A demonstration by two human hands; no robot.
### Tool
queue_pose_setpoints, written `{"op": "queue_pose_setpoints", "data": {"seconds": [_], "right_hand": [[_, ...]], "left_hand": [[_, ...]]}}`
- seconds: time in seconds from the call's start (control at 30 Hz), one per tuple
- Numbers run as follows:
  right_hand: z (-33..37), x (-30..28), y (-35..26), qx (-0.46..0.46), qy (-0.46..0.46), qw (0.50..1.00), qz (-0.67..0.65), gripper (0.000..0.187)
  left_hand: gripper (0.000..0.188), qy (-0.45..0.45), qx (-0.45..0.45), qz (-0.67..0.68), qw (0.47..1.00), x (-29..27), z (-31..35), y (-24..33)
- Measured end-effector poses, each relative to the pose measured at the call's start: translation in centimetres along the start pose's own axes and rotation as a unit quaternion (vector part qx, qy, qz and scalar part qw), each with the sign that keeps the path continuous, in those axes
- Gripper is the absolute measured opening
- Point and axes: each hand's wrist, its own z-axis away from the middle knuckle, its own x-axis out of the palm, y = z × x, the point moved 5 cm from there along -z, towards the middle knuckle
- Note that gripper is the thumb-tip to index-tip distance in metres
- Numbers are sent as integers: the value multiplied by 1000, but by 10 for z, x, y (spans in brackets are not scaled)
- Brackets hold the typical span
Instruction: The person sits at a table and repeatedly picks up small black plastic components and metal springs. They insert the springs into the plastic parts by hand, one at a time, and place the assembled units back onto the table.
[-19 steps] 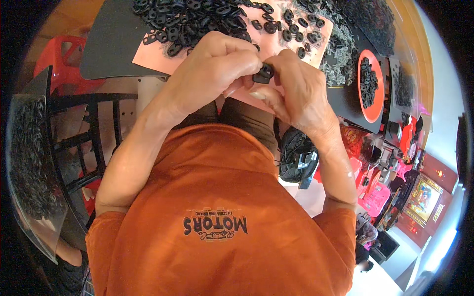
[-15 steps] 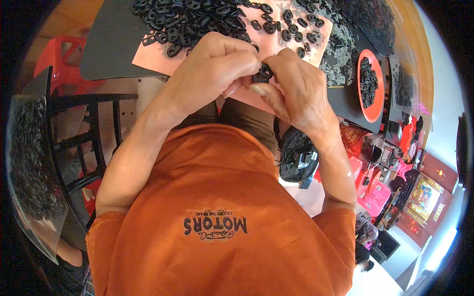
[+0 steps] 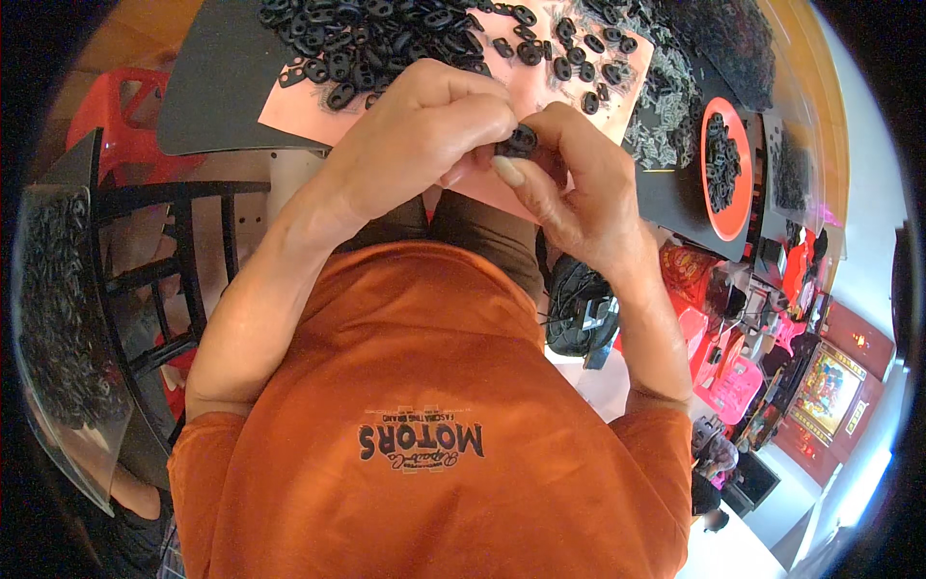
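Between my hands, above the near edge of the pink sheet [image 3: 299, 108], is a small black plastic piece with two holes, which looks like a cord lock [image 3: 519, 142]. My left hand [image 3: 429, 130] is closed, its fingertips pinching the left side of the piece and partly hidden behind the knuckles. My right hand [image 3: 588, 179] pinches the right side between thumb and bent forefinger. Beyond the left hand lies a large pile of similar black cord locks [image 3: 376, 43]. Several loose ones [image 3: 590, 69] are scattered on the sheet to the right.
A heap of small grey-clear pieces [image 3: 666, 121] lies right of the sheet. Beside it, an orange-red bowl [image 3: 741, 198] holds small black parts. The dark tabletop [image 3: 207, 87] extends left, near a red stool [image 3: 116, 121] and a black chair frame [image 3: 183, 251]. A clear bag of black parts [image 3: 72, 318] stands far left.
My right thumb and forefinger have shifted and spread slightly around the cord lock, which has turned a little and moved slightly right. My left hand has barely moved.
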Motion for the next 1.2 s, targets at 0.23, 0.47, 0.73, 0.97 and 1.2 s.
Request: {"op": "queue_pose_setpoints", "data": {"seconds": [0.23,0.47,0.73,0.97,1.2], "right_hand": [[16,18,-3,225,81,916,-321,14],[21,23,-3,220,123,897,-362,15],[24,26,-8,237,156,905,-318,12],[16,10,-7,209,69,909,-353,9],[14,11,0,234,60,904,-353,12]], "left_hand": [[21,39,56,-11,998,-2,4,-4],[25,95,88,-18,991,-1,7,-5],[25,84,100,13,991,-1,7,-3],[23,-42,16,16,999,-5,2,-2],[23,-6,17,5,1000,-7,5,-9]]}}
